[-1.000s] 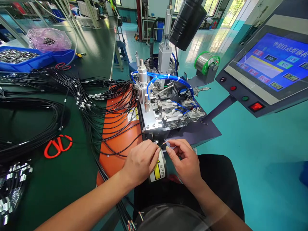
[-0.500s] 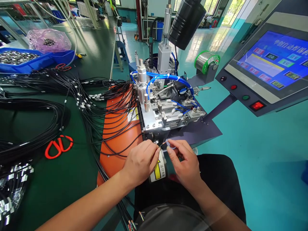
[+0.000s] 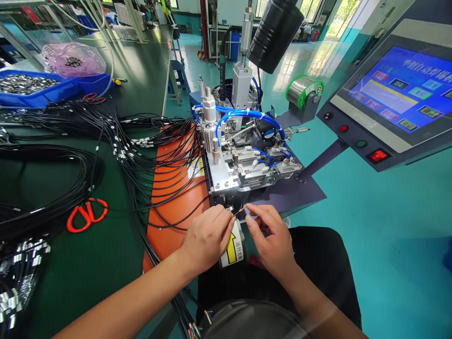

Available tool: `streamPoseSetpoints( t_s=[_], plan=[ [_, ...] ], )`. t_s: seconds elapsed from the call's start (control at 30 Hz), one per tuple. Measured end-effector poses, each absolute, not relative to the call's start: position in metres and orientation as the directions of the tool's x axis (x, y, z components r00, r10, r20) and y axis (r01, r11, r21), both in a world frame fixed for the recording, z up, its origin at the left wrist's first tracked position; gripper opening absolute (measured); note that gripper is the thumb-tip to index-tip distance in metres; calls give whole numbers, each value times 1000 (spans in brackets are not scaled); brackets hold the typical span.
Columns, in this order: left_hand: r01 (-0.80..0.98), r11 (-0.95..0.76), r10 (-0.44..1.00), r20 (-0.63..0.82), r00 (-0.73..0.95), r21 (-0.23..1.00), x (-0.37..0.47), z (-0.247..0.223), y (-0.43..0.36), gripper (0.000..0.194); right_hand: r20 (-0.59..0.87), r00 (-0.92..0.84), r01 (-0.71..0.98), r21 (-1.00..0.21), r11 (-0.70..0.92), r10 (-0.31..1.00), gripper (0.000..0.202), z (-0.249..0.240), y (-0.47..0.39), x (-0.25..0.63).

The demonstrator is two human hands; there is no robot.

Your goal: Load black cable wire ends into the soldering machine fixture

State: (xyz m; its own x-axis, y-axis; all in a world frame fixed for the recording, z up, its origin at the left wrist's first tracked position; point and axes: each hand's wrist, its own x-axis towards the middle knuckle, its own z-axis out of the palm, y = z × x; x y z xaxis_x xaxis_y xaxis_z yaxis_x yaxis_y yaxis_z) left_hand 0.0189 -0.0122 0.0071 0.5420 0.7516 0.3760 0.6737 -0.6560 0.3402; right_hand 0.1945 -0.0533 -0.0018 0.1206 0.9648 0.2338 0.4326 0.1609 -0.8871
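Note:
My left hand (image 3: pixel 208 235) is closed, thumb against the fingers, on the end of a thin cable. Thin wire ends (image 3: pixel 241 210), one of them copper-orange, stick out of this grip to the right. At their tips is my right hand (image 3: pixel 270 238), its fingers curled and its index fingertip on the wires, the thumb just below. Both hands are in front of the soldering machine (image 3: pixel 243 165), above a round cylinder (image 3: pixel 233 252) bearing a yellow arrow label. Black cables (image 3: pixel 169 188) run over the machine's orange cover (image 3: pixel 173 235) beside my left hand.
Red-handled scissors (image 3: pixel 86 216) lie on the green table (image 3: pixel 88 282) at left, among coiled black cables (image 3: pixel 45 183). Behind them is a blue tray (image 3: pixel 45 96) of small metal parts. A solder spool (image 3: pixel 303 92) and a touchscreen panel (image 3: pixel 399 94) stand at right. Stripped cable ends (image 3: pixel 194 329) hang near my lap.
Both hands keep nearly the same place and grip at the wire ends. The whole view has shifted very slightly.

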Motion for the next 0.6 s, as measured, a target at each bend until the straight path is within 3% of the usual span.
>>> streamPoseSetpoints(
  t_s=[0.23,0.6],
  plan=[
    [671,-654,755,364,546,350,18,5,-12,22,111,146,300,-952,63,983,23,-3,-49,200],
    [652,-664,747,357,561,366,15,3,-12,20,56,117,165,-986,36,992,21,0,-46,200]
  ],
)
